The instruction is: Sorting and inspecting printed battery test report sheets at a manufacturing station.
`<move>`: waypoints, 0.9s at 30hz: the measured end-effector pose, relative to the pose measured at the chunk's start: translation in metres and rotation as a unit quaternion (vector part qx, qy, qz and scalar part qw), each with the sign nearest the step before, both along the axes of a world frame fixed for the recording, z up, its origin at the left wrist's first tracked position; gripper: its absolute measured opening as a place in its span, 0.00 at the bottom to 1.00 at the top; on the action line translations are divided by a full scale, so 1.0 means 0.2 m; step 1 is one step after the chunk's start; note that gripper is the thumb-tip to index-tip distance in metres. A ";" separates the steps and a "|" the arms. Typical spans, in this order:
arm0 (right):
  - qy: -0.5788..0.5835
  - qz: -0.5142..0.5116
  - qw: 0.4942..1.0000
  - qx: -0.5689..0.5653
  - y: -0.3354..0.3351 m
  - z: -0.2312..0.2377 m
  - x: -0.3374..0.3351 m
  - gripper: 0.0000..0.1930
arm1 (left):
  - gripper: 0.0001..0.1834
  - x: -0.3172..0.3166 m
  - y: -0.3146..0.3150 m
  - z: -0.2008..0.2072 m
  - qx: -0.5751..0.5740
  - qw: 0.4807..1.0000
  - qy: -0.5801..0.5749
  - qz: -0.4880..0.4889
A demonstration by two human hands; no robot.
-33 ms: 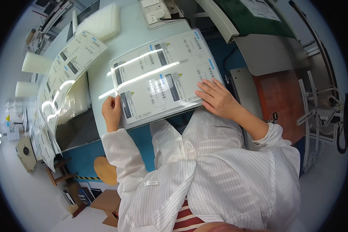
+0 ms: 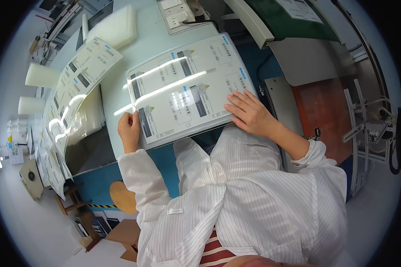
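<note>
A glossy white sheet of printed labels, with dark blocks, blue marks and small yellow triangles, lies flat at the table's front edge; what looks like a clear sheet edge shows under it. My left hand is closed at the sheet's left edge, its thumb and curled fingers pinching there. Over the sheet's lower right corner, my right hand rests with its fingers stretched out, pressing on the surface. Two bright bands of reflected light cross the print.
On the left, more printed sheets curve over clear plastic film. A translucent white block and two white rolls stand near them. Behind is a socket panel. A green belt and metal plate sit to the right.
</note>
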State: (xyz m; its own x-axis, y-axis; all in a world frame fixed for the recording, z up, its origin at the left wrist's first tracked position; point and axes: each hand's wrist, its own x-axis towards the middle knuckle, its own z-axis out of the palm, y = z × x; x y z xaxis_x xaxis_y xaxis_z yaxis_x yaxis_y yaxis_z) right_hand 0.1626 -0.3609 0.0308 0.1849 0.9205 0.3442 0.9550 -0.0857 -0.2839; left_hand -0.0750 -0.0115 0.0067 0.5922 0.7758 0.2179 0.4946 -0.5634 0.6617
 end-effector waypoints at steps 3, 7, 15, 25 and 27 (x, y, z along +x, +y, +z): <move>-0.014 -0.009 1.000 0.001 0.00 -0.03 -0.01 0.23 | 0.14 0.01 0.00 -0.01 0.014 1.000 0.008 0.001; 0.034 -0.008 0.999 0.004 -0.01 -0.01 -0.01 0.22 | 0.12 0.03 -0.04 0.00 0.084 0.996 0.038 0.008; -0.003 -0.205 0.976 0.076 -0.06 -0.02 0.44 0.19 | 0.18 0.03 -0.07 -0.02 0.093 0.995 0.023 0.030; -0.084 -0.510 0.856 -0.023 -0.25 -0.26 1.29 0.31 | 0.17 0.04 -0.04 -0.04 0.101 0.994 -0.025 0.029; -0.065 -0.552 0.831 -0.020 -0.28 -0.26 1.41 0.31 | 0.17 0.03 -0.05 -0.05 0.092 0.995 -0.029 0.029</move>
State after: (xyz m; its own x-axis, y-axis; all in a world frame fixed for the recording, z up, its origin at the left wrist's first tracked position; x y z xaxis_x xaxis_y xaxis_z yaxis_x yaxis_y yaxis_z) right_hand 0.4449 -0.4171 -0.0215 0.8878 0.2262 0.4008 0.3113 -0.9366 -0.1610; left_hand -0.0685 -0.0213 -0.0035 0.5290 0.7522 0.3929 0.4940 -0.6494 0.5782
